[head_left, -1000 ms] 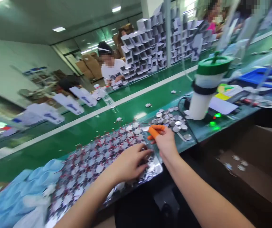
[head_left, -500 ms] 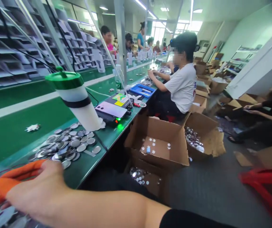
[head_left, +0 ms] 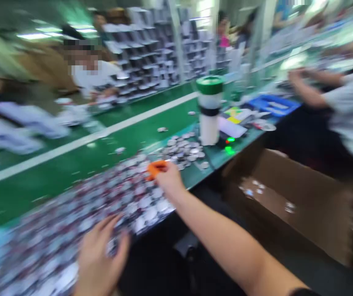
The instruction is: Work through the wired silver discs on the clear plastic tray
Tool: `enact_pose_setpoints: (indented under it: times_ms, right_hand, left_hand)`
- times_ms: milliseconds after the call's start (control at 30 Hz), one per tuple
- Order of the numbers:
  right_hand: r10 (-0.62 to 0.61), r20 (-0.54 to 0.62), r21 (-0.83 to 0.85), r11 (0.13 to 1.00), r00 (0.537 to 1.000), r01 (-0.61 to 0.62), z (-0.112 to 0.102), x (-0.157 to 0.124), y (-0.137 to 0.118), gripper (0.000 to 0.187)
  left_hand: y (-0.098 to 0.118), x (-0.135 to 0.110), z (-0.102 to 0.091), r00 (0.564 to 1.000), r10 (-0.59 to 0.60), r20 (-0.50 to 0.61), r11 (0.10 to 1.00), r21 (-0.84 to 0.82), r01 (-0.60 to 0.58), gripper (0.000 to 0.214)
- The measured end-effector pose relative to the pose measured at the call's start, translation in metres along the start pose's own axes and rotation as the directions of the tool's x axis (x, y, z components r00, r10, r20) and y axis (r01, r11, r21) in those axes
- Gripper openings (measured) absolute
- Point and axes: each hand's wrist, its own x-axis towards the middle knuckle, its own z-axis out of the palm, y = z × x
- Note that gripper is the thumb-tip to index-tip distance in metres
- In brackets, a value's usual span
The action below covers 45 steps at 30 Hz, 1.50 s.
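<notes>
Round metal discs [head_left: 142, 201] lie spread within reach of the open left hand [head_left: 102, 259], fingers apart, and the right hand [head_left: 170, 181], its orange-capped fingers too blurred to tell.

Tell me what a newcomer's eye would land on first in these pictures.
First comes the wide spread of round metal discs across the green conveyor belt, with the right hand, orange finger cots on its fingers, above it and the open left hand at its near edge. Beyond them stands a white cylinder with a green lid beside a heap of silver discs. To the right sits an open cardboard box.
</notes>
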Motion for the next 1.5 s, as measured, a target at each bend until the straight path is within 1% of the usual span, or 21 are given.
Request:
enact_pose_setpoints:
  times_ms: [33,67,133,267,367,433,500,567,667,733,833,900,933,1000,1100,1167,1300,1500]
  right_hand:
    - [0.023,-0.011,-0.003,1.000,1.000,-0.023,0.000,0.000,-0.001,0.025]
    - [0.037,-0.027,-0.006,0.999,0.999,-0.037,0.000,0.001,-0.001,0.028]
    - [0.027,-0.013,0.009,1.000,1.000,-0.027,0.000,0.004,0.000,0.030]
    - [0.014,0.013,0.013,1.000,1.000,-0.014,-0.002,-0.004,-0.003,0.033]
    - [0.006,0.001,0.009,1.000,1.000,-0.006,-0.002,-0.007,-0.004,0.034]
    - [0.003,-0.002,0.012,1.000,1.000,-0.003,-0.001,-0.006,-0.003,0.035]
    - [0.001,-0.001,0.015,1.000,1.000,-0.001,-0.001,-0.005,-0.003,0.036]
    - [0.002,-0.002,0.019,1.000,1.000,-0.002,-0.001,-0.004,-0.002,0.036]
    - [0.000,-0.003,0.003,1.000,1.000,0.000,-0.002,-0.005,-0.003,0.037]
    - [-0.006,0.001,-0.022,1.000,1.000,0.007,-0.002,-0.005,-0.003,0.037]
    - [0.001,0.022,-0.058,0.998,1.000,0.000,-0.001,-0.006,0.001,0.036]
    - [0.026,0.054,-0.096,0.995,0.998,-0.020,0.000,-0.009,0.006,0.035]
    - [0.044,0.081,-0.126,0.991,0.996,-0.033,0.001,-0.012,0.009,0.034]
    - [0.085,0.174,-0.206,0.977,0.981,-0.048,0.004,-0.019,0.017,0.031]
    - [0.151,0.336,-0.346,0.938,0.930,-0.027,0.010,-0.034,0.028,0.024]
    - [0.175,0.397,-0.419,0.908,0.901,0.008,0.013,-0.042,0.033,0.020]
    - [0.213,0.450,-0.514,0.856,0.868,0.057,0.017,-0.049,0.036,0.013]
    - [0.197,0.458,-0.564,0.818,0.867,0.112,0.016,-0.051,0.037,0.014]
  left_hand:
    - [-0.005,-0.013,-0.014,0.999,-0.036,-0.036,0.997,0.068,0.039,0.043]
    - [-0.009,-0.021,-0.024,0.998,-0.041,-0.056,0.993,0.105,0.046,0.047]
    - [-0.016,-0.026,-0.032,0.998,-0.061,0.001,0.988,0.145,0.060,0.050]
    - [-0.022,-0.012,-0.028,0.995,-0.100,0.030,0.985,0.143,0.095,0.050]
    - [-0.020,0.002,-0.026,0.993,-0.094,0.075,0.984,0.155,0.082,0.036]
    - [-0.018,0.010,-0.029,0.988,-0.108,0.109,0.980,0.176,0.088,0.025]
    - [-0.016,0.016,-0.034,0.986,-0.125,0.111,0.975,0.196,0.102,0.022]
    - [-0.016,0.017,-0.042,0.989,-0.125,0.074,0.973,0.205,0.107,0.021]
    - [-0.019,0.009,-0.057,0.992,-0.120,-0.043,0.969,0.211,0.126,0.022]
    - [-0.023,-0.004,-0.067,0.985,-0.134,-0.108,0.968,0.201,0.153,0.024]
    - [-0.035,-0.030,-0.078,0.965,-0.196,-0.171,0.957,0.179,0.226,0.026]
    - [-0.044,-0.047,-0.079,0.954,-0.235,-0.188,0.953,0.148,0.264,0.028]
    - [-0.048,-0.055,-0.079,0.954,-0.244,-0.174,0.956,0.125,0.267,0.028]
    - [-0.054,-0.065,-0.075,0.962,-0.244,-0.119,0.964,0.075,0.254,0.028]
    - [-0.059,-0.073,-0.070,0.970,-0.233,-0.064,0.971,0.030,0.235,0.027]
    - [-0.060,-0.074,-0.070,0.973,-0.227,-0.048,0.974,0.015,0.228,0.028]
    - [-0.061,-0.072,-0.073,0.981,-0.195,-0.008,0.980,0.035,0.195,0.031]
    - [-0.055,-0.064,-0.073,0.989,-0.145,0.028,0.971,0.194,0.137,0.034]
